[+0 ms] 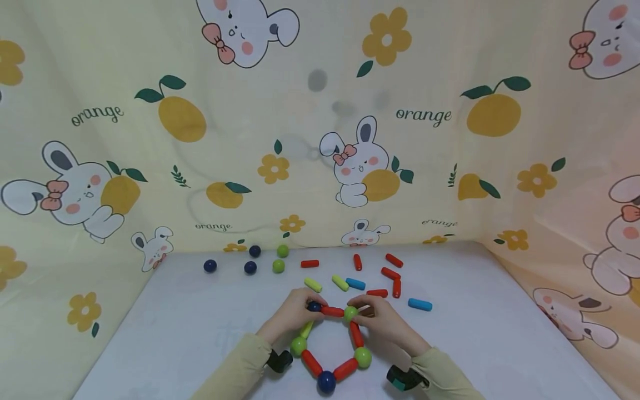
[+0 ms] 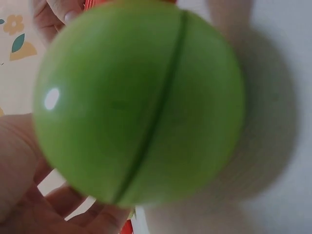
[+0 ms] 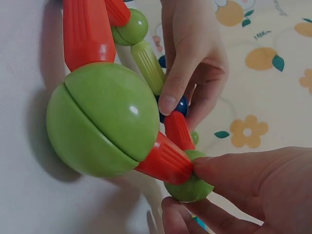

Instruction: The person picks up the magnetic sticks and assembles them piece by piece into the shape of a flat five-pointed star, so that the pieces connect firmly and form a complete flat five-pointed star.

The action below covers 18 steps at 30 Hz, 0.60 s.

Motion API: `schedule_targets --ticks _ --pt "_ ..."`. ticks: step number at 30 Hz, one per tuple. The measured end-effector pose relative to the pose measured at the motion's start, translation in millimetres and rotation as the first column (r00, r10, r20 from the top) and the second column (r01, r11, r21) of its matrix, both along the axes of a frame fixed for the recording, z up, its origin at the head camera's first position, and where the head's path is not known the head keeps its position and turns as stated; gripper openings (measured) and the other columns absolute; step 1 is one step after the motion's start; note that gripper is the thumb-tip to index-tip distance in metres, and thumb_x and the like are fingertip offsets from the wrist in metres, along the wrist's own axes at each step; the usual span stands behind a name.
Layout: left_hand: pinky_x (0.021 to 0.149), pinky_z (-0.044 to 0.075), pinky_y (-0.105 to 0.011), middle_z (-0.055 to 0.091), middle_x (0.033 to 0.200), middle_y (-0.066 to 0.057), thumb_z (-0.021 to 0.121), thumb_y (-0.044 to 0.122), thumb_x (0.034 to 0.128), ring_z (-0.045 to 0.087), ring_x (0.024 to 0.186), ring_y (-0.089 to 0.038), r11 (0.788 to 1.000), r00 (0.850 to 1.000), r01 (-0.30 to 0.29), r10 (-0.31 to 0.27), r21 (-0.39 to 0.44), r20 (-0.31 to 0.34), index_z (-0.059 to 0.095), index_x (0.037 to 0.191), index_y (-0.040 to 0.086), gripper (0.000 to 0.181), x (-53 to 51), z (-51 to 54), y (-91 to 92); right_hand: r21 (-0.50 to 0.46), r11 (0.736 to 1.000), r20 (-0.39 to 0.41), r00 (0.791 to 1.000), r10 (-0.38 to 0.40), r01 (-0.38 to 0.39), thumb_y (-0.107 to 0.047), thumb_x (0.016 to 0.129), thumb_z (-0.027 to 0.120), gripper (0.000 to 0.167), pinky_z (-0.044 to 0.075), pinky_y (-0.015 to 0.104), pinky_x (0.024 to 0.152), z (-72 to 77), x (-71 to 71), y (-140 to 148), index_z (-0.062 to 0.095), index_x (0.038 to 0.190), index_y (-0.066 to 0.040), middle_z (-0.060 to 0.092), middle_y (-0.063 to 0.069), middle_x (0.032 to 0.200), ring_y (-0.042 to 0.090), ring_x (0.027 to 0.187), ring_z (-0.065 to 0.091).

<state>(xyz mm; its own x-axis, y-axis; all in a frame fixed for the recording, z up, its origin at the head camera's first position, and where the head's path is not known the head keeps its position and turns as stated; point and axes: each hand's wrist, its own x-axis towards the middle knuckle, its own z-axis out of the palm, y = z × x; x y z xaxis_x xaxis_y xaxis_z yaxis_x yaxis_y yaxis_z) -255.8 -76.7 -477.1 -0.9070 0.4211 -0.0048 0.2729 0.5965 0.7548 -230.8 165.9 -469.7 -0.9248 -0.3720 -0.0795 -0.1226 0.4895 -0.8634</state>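
Observation:
A closed ring of balls and ribbed rods lies on the table in front of me. At its far left corner my left hand (image 1: 289, 314) pinches a navy ball (image 1: 314, 306), joined to a red rod (image 1: 332, 311) and a yellow-green rod (image 1: 306, 330). My right hand (image 1: 387, 320) pinches the green ball (image 1: 351, 314) at that red rod's other end, thumb and fingers on opposite sides in the right wrist view. Another navy ball (image 1: 326, 382) forms the near corner. A large green ball (image 2: 141, 102) hides most of the left wrist view.
Loose navy balls (image 1: 210, 266) and green balls (image 1: 278, 266) stand at the back left. Several red rods (image 1: 394, 260), two yellow-green rods (image 1: 340, 283) and two blue rods (image 1: 420, 304) lie beyond the hands. A printed cloth (image 1: 300, 194) hangs behind the white table (image 1: 165, 333).

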Motion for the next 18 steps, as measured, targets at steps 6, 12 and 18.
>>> schedule_targets --ticks 6,12,18 --pt "0.087 0.049 -0.04 0.061 0.111 0.0 0.077 0.014 0.0802 0.056 0.098 -0.02 0.997 0.998 0.003 -0.008 0.08 0.068 0.07 0.111 0.013 0.031 -1.8 -3.9 -7.9 0.002 1.0 0.001 1.0 0.006 -0.006 -0.014 0.088 0.069 0.034 0.052 0.043 0.086 -1.4 0.9 1.8 0.062 0.12 -0.004 0.063 0.006 0.112 0.023 0.097 0.06" --pt "0.088 0.052 -0.035 0.061 0.12 -0.008 0.076 0.01 0.0815 0.06 0.106 -0.025 0.959 0.982 0.002 -0.055 0.283 0.182 0.061 0.124 0.006 0.045 2.8 -6.8 -26.4 0.005 1.0 0.015 1.0 0.002 -0.002 -0.014 0.088 0.07 0.033 0.052 0.041 0.085 -3.6 1.9 5.0 0.063 0.118 -0.003 0.063 0.005 0.11 0.022 0.097 0.06" --pt "0.089 0.052 -0.035 0.06 0.123 -0.014 0.074 0.008 0.0837 0.061 0.108 -0.028 0.914 0.95 -0.036 -0.095 0.405 0.299 0.054 0.132 0.002 0.053 17.6 -8.8 -50.3 0.0 1.0 0.033 0.999 0.0 0.0 -0.016 0.087 0.071 0.034 0.053 0.04 0.084 -6.5 1.7 7.5 0.063 0.118 -0.004 0.063 0.005 0.11 0.02 0.096 0.059"
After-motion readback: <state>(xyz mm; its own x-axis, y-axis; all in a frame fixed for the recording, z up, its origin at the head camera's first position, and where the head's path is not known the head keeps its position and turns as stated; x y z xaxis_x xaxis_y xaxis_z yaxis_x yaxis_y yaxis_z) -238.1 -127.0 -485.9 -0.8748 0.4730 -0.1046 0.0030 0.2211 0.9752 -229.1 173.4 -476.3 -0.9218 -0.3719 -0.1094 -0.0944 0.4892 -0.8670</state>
